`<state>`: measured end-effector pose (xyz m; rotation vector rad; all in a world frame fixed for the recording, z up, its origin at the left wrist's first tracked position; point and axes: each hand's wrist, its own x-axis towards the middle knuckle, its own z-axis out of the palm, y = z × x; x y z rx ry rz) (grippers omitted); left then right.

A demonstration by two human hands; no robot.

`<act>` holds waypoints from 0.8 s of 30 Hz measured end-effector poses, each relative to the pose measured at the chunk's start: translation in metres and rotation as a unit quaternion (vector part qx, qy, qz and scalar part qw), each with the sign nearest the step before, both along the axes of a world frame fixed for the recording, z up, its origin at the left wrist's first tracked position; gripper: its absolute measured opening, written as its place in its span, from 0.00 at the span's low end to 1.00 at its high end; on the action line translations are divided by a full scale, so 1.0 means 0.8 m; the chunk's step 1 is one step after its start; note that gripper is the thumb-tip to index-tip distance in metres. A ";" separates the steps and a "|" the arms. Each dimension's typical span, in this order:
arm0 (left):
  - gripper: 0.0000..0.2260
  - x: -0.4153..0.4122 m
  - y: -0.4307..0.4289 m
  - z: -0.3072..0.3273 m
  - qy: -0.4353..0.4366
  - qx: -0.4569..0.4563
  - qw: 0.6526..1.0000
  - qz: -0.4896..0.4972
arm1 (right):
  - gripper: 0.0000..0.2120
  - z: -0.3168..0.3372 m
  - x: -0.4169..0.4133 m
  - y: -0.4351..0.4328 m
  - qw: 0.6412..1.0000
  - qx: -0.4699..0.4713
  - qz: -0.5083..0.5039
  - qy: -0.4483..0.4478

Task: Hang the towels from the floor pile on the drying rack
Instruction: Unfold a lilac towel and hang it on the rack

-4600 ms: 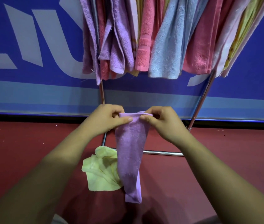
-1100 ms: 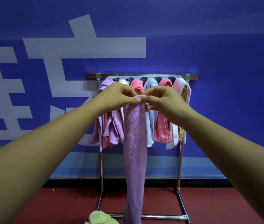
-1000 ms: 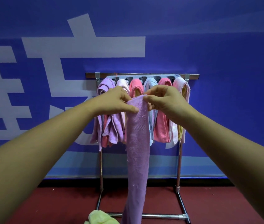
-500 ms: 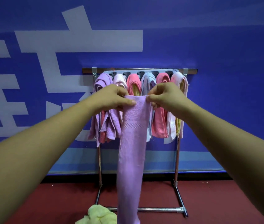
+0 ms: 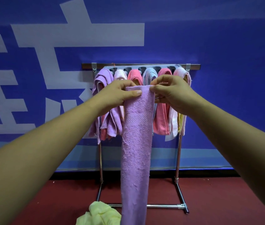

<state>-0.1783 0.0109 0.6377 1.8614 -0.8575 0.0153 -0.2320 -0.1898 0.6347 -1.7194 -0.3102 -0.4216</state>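
Already the drying rack [image 5: 193, 67] carries a full row of towels; the left hand [image 5: 118, 93] and right hand [image 5: 170, 91] each pinch a top corner of the lilac towel [image 5: 136, 143], held up before the rack, not yet draped; a yellow towel [image 5: 99, 215] waits on the floor [image 5: 225, 200].

Lilac towel [image 5: 135, 143], herringbone band; yellow towel [image 5: 98, 215].
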 end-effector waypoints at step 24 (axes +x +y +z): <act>0.12 0.009 -0.006 -0.191 0.259 -0.018 0.965 -0.042 | 0.15 0.016 0.027 0.006 0.994 -0.059 -0.087 0.017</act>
